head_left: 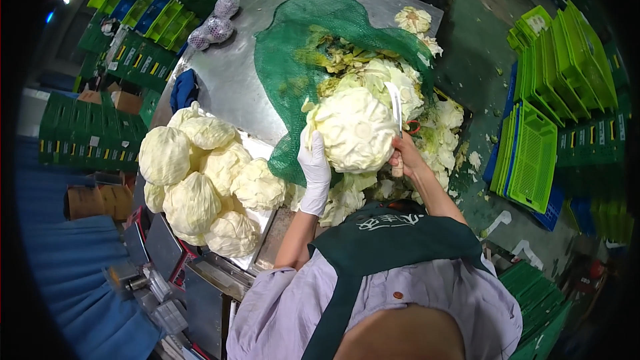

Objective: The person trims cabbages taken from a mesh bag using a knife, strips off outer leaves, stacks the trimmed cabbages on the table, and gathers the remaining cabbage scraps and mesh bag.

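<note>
My gloved left hand (315,173) grips the left side of a large pale cabbage (357,130). My bare right hand (405,157) is closed on the handle of a knife (395,103), whose upright blade is at the cabbage's right side. Behind them a green mesh sack (283,40) lies over the metal table (233,80) with more cabbage and yellowed leaves. Loose trimmed leaves (440,133) pile up to the right. Several cabbages (167,157) are heaped at the table's left. A small red loop (413,127) shows beside the knife.
A purple-white netted bundle (217,30) and blue cloth (184,90) lie on the table's left. Green crates (80,133) are stacked along the left, bright green baskets (533,160) along the right. A blue curtain (73,273) hangs at lower left.
</note>
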Action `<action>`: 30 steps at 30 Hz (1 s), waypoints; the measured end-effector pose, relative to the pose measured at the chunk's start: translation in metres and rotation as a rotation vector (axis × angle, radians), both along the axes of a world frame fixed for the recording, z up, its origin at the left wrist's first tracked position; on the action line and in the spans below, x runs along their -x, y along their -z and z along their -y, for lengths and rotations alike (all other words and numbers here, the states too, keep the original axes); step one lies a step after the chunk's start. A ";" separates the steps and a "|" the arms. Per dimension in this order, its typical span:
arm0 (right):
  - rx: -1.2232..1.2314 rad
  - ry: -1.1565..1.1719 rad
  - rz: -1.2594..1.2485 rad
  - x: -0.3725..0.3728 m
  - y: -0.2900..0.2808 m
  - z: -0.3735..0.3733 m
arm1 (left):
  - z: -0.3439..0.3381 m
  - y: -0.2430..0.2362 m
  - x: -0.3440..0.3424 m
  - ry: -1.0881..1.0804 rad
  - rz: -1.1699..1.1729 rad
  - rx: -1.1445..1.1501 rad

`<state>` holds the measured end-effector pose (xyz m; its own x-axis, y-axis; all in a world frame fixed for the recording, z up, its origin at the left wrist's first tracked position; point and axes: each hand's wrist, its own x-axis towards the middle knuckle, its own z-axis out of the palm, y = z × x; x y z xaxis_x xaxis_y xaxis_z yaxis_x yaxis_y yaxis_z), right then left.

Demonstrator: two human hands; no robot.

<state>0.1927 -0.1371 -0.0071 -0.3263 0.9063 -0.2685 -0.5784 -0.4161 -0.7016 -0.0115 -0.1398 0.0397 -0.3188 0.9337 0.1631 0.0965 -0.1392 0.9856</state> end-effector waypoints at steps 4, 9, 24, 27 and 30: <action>0.088 -0.013 -0.243 -0.001 0.043 -0.001 | -0.002 0.002 -0.005 -0.096 0.226 0.018; 0.212 0.130 -0.485 0.008 0.026 0.008 | -0.005 -0.017 -0.022 -0.067 0.216 -0.046; -0.113 -0.248 0.366 -0.063 -0.075 -0.053 | -0.050 -0.023 0.012 0.878 0.728 0.372; -0.131 -0.191 0.508 -0.050 -0.080 -0.058 | -0.030 -0.019 -0.008 0.670 0.727 0.430; -0.142 -0.180 0.582 -0.045 -0.084 -0.046 | -0.011 -0.013 -0.015 0.519 0.881 0.507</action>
